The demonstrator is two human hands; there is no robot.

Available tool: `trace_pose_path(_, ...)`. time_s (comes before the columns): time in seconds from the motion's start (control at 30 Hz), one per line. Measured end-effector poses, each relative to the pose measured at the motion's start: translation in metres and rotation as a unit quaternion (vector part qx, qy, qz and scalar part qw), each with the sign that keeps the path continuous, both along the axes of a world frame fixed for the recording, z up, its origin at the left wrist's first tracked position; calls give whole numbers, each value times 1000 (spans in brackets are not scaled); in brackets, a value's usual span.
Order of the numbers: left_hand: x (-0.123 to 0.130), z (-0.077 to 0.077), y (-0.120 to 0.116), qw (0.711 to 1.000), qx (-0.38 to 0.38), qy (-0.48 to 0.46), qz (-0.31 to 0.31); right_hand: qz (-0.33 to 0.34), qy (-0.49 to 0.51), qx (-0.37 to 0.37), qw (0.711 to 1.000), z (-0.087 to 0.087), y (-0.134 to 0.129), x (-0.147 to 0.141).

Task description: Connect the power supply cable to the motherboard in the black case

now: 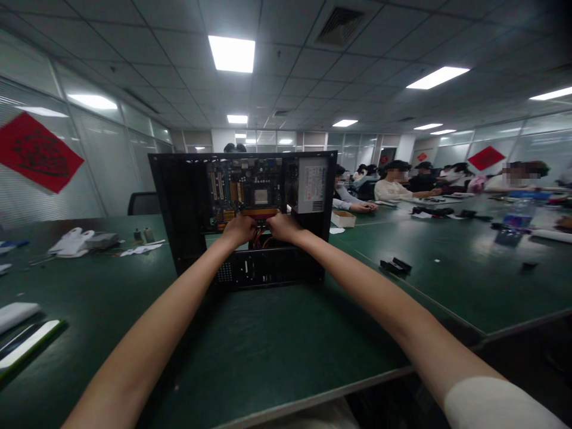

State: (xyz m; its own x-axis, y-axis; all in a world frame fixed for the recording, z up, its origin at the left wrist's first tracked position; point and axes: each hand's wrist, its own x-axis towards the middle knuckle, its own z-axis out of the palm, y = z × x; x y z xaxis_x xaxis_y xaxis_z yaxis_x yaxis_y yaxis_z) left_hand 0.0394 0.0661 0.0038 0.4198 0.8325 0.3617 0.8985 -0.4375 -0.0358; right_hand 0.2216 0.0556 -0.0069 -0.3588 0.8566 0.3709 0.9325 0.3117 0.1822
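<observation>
A black computer case (328,238) stands upright on the green table with its side open toward me. Inside it are a motherboard (236,179) with a square processor spot (261,195) and, at the upper right, a silver power supply (311,185). My left hand (240,231) is closed at the lower edge of the motherboard, just under the orange and dark memory slots (259,213). Close beside it, my right hand (286,229) is closed too, at the slots' right end. Red and yellow cables (259,240) hang between the hands. Whatever the fingertips grip is hidden.
On the left of the green table (250,351) lie a white plastic bag (74,241), a grey box (102,241) and a green-edged device (29,345). To the right are a small carton (343,219), a black plastic part (395,266) and a clear bottle (518,214). Several people sit farther back.
</observation>
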Motion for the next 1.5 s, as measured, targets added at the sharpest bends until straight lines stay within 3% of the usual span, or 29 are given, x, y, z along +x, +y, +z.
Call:
trace_pose_path(1.17,-2,2,-2,1000,10,9,2,-5,11,-14,1000,3,-1,2)
trace_pose_path(1.33,-25,-1,-19,997,30,-61,-33,6,18,10,1000,5,-29,14)
trace_pose_path(1.5,-46,-25,-65,999,10,-30,-12,46,-78,45,995,-22,-84,61)
